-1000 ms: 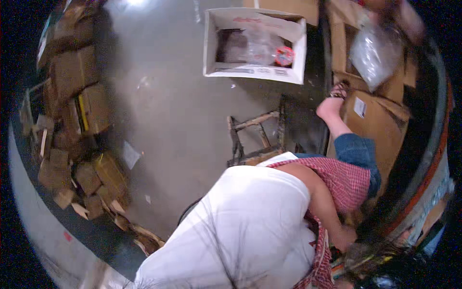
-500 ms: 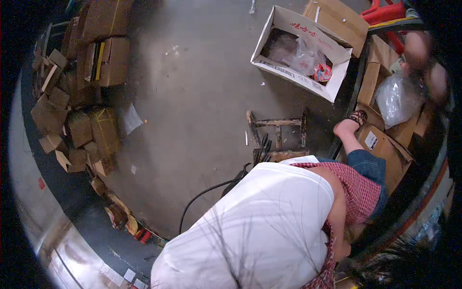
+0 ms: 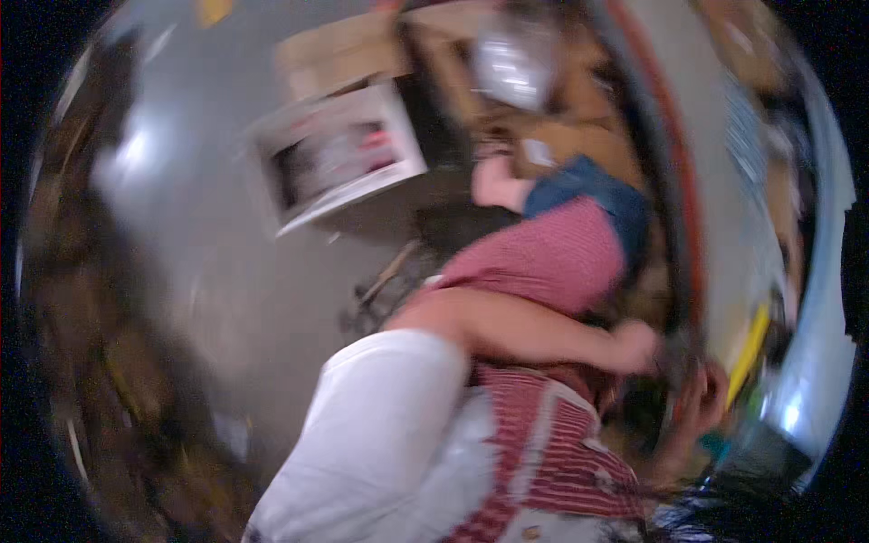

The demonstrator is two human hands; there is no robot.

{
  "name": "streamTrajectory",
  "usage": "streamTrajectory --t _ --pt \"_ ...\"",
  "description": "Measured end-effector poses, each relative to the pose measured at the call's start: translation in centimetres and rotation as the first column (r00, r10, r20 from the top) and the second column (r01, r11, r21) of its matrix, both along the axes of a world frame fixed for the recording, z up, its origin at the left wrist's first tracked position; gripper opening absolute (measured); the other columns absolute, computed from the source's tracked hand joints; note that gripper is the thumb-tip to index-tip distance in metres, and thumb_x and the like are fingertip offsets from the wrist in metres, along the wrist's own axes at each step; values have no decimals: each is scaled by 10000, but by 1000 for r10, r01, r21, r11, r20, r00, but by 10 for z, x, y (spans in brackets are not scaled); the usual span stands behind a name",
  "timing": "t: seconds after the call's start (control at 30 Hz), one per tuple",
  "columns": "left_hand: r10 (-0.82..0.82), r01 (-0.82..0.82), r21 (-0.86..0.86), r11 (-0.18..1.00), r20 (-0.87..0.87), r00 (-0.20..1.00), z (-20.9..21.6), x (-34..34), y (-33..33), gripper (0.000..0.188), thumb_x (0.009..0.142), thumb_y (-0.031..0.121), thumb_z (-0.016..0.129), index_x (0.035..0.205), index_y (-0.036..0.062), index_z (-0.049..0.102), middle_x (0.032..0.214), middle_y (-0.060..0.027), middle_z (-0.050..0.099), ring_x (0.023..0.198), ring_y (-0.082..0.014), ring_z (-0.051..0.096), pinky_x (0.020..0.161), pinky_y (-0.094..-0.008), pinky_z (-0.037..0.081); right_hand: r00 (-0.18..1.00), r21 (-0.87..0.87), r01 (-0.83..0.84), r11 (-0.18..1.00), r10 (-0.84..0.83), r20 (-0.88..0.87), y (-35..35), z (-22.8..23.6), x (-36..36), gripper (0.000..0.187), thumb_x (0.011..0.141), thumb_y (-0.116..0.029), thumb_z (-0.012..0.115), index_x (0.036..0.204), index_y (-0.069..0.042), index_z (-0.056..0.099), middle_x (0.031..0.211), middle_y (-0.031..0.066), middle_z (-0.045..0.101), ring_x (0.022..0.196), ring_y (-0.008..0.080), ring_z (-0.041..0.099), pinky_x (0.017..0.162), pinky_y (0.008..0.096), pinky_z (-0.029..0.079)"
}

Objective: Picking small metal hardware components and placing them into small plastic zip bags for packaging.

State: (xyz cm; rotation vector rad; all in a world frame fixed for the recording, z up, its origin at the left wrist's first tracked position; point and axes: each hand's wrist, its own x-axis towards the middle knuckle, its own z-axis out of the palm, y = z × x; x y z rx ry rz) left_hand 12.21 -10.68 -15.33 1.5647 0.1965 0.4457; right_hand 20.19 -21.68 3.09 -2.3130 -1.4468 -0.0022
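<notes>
My left arm reaches across my lap, and my left hand [image 3: 636, 348] looks curled at the right of the view. Close by and a little lower is my right hand [image 3: 701, 398], with its fingers partly raised. Motion blur smears both hands, so I cannot make out whether either holds anything. A dark shape lies between and behind them, beside the dark edge with a red stripe [image 3: 692, 262]. Red-checked cloth [image 3: 543, 258] covers my lap, above blue denim [image 3: 593, 195].
A white open carton [image 3: 407, 149] with clear plastic and something red inside stands on the grey floor. Brown cardboard [image 3: 344, 50] lies behind it. A filled clear plastic bag [image 3: 514, 68] rests on cardboard near my foot. A yellow strip [image 3: 749, 353] stands at the right.
The view has swung to the right, so the carton and bag now sit further left. Both hands have come into sight, and the picture is blurred.
</notes>
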Motion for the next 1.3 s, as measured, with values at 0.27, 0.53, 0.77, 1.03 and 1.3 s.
streamTrajectory --t 0.27,0.53,0.77,1.03,1.3 --pt "134 -134 5 991 72 988 13 -5 20 329 778 309 800 890 43 641 827 -197 684 764 -385 679 681 -449 538 996 268 -85 960 71 59 21 15 -35 172 827 36 703 983 -22 658 1044 134 705 1006 236 666 883 340 518" --pt "158 -189 138 972 209 965 10 12 23 396 800 362 792 973 47 627 804 -187 681 751 -355 688 671 -431 543 978 202 -158 967 124 170 19 -2 -17 210 805 -13 728 1009 -31 680 1168 132 677 1042 282 664 904 364 532" --pt "142 -145 73 987 42 989 19 -6 23 317 832 329 774 894 40 661 798 -170 675 690 -309 663 646 -396 530 985 285 -139 948 102 138 50 -5 65 192 885 -33 655 1075 -2 663 1257 174 626 1160 294 608 959 372 494" --pt "124 -122 35 992 -37 992 8 -3 22 335 810 331 800 858 44 634 777 -164 666 683 -309 670 628 -406 527 872 -49 375 926 -334 359 155 -32 214 861 976 -634 330 1469 70 291 1599 225 173 1489 351 163 1213 481 74" --pt "105 -91 162 983 -81 991 6 3 28 313 785 297 825 863 70 624 797 -159 674 663 -333 660 614 -404 530 905 -175 280 944 -199 375 149 -25 220 850 992 -616 276 1429 110 346 1513 282 333 1436 413 276 1200 524 122"
